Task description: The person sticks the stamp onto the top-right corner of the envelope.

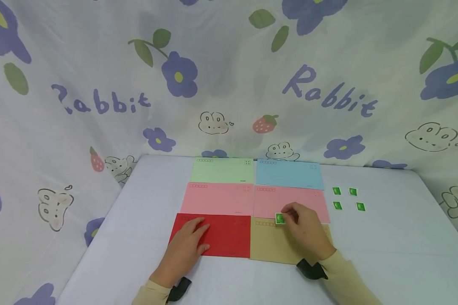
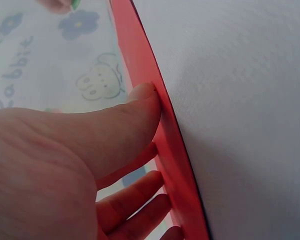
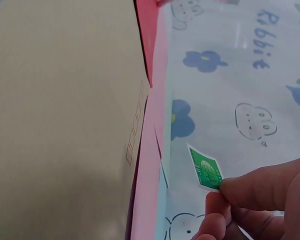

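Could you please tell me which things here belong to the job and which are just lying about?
Likely part of the job:
green stamp in the right hand
four loose stamps
red envelope under the left hand
tan envelope; two pink envelopes; pale green envelope; blue envelope

Likely just surroundings:
patterned curtain
white tabletop

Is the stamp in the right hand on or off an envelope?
Off: the right hand pinches the stamp, and the right wrist view shows it held apart from the envelopes.
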Demonstrator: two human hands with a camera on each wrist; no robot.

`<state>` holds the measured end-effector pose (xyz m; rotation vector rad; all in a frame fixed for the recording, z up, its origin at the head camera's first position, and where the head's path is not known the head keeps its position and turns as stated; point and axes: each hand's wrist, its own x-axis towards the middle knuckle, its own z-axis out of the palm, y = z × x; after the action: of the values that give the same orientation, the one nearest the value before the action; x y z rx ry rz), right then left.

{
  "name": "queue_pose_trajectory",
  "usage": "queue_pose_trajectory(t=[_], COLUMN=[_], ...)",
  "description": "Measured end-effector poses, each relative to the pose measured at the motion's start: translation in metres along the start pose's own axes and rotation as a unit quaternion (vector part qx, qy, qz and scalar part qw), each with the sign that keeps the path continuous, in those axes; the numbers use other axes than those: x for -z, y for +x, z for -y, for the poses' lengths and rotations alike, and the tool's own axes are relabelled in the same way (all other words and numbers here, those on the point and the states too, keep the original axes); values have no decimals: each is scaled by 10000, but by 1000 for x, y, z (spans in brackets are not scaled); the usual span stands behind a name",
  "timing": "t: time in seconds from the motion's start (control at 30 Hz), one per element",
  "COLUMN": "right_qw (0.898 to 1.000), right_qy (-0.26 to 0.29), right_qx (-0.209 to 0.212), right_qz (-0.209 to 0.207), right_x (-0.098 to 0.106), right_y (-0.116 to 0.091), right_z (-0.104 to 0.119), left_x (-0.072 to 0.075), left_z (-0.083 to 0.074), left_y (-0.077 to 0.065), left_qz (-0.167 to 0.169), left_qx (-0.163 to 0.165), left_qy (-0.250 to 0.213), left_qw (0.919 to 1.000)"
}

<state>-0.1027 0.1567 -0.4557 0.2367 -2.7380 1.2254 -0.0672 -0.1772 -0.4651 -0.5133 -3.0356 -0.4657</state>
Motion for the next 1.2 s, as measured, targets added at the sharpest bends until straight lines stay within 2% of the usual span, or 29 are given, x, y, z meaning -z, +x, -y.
queue_pose_trajectory(t=[0.47,0.83,1.2], right_qw=[9997,9992,9987], right_qy=[140,322,357], right_qx=[-156,-85,-10], right_qz=[120,231,353], right_x=[-15,-26,-35], right_y=[2,4,6], right_z=[8,16,25], left_x=[1,0,-1], left_z=[-1,0,0], left_y=[-1,-1,-1], left_qz=[-36,-241,-133], left_qx=[-36,-201,-124], left_qy=[8,83,72], left_qw=[10000,9995,9998])
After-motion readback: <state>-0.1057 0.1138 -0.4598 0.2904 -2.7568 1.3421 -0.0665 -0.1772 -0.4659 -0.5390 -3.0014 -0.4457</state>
